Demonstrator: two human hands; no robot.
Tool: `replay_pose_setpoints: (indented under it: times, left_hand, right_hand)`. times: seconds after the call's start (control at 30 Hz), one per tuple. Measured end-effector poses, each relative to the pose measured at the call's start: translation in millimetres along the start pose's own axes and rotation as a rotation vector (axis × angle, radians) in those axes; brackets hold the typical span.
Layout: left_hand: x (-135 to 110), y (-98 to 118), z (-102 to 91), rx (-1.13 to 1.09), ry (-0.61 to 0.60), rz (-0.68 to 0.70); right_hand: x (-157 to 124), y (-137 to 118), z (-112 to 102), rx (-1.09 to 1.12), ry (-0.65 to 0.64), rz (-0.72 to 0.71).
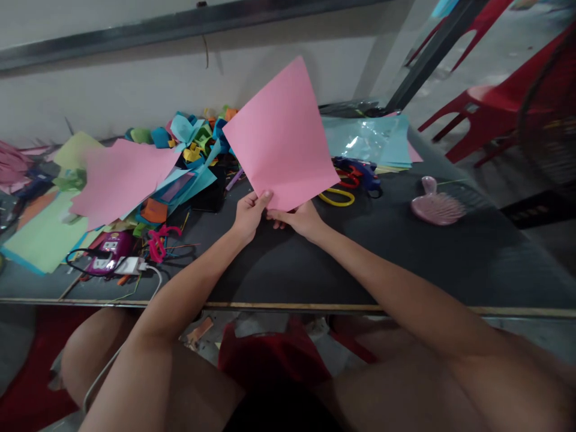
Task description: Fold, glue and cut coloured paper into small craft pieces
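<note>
I watched from afar through the head camera, and both hands were busy with one pink sheet (283, 135). It was raised in front of the person, above the dark table (396, 258), tilted, with one corner pointing upward. The left hand (252, 215) was grasping this sheet near its lowest corner; its thumb lay on the face of the paper. The right hand (303, 221) was also grasping it, just beside the left one, and its thumb pressed along the bottom edge. The fingers of both hands were partly hidden from me.

Behind the sheet and to its left, I saw a heap of coloured paper pieces (193, 135) near the wall (157, 96). Further left, a second pink sheet (128, 180) rested on other papers, and a light green sheet (49, 231) lay beside it. Nearer to the front edge there was a purple device (110, 252) with a black cable, and next to it a white plug (129, 265).

On the right of the hands I noticed a yellow loop (338, 199) and a blue tool (368, 174), with a clear plastic bag (366, 141) behind them. A pink hairbrush (436, 210) lay well apart, its handle away from the person. Beyond the table stood a red chair (495, 102).
</note>
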State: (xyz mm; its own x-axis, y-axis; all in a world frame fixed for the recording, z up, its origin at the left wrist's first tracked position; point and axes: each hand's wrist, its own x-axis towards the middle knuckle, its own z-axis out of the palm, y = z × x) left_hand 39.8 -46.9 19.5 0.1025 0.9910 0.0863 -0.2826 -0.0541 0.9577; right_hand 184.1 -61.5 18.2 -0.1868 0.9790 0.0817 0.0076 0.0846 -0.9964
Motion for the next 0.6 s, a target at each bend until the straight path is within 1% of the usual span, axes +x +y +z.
replay_pose_setpoints:
  times: [0.13,0.2,0.27,0.33,0.47,0.6]
  left_hand:
    - [1,0,0.4,0.044,0.002,-0.001]
    - [5,1,-3.2,0.039,0.035,0.021]
    - [11,2,-10.7,0.014,0.092,0.061]
    - [20,3,-22.2,0.005,0.166,0.102]
    - [41,11,-52.5,-0.015,0.279,0.161]
    - [55,25,-78.2,-0.084,0.383,0.168]
  right_hand:
    - [0,-3,-3,0.048,-0.020,-0.004]
    - [1,-4,-4,0.060,-0.036,0.011]
    - [4,-6,-6,0.052,-0.064,0.042]
    - [6,-8,-8,0.025,-0.114,0.070]
    - [8,-11,-13,-0.044,-0.215,0.091]
    - [10,-12,-20,-0.065,-0.263,0.148]
